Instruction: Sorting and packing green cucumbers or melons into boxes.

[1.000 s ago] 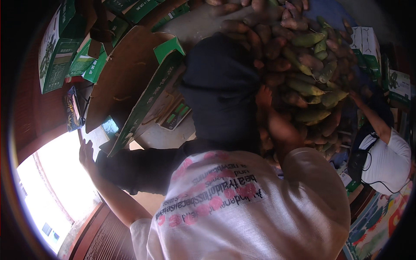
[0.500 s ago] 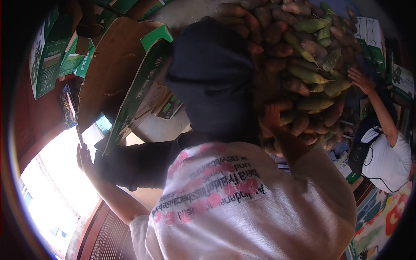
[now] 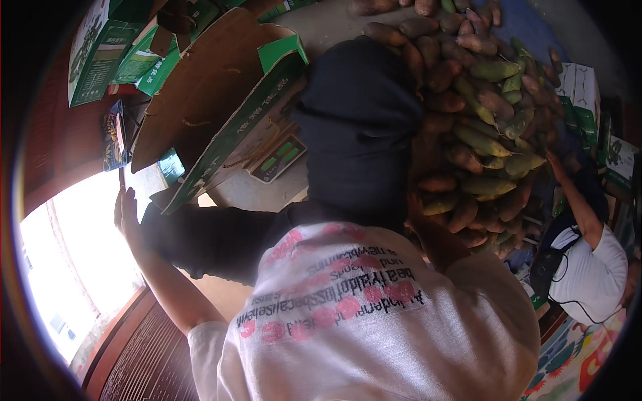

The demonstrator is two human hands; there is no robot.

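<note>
My left hand (image 3: 125,212) is stretched out at the far left with its fingers straight, beside the lower corner of a tall cardboard box (image 3: 194,100). It seems to hold nothing. On the other side, my right hand (image 3: 416,206) is in shadow beside my dark-clothed leg, at the near left side of a heap of long root vegetables (image 3: 478,140). Its fingers are mostly hidden, so I cannot see whether it holds one. The roots look like radishes, some reddish-brown and some green with tapering tips.
A digital scale (image 3: 279,159) with green displays lies between the box and my leg. Green-and-white cartons (image 3: 107,50) stand at the upper left, others (image 3: 578,100) at the right. A co-worker in a white shirt (image 3: 592,274) reaches an arm (image 3: 578,194) to the heap's right edge.
My right hand has drawn back from the heap toward my leg. The view has shifted, uncovering more of the scale. The co-worker's hand has moved lower along the heap's edge.
</note>
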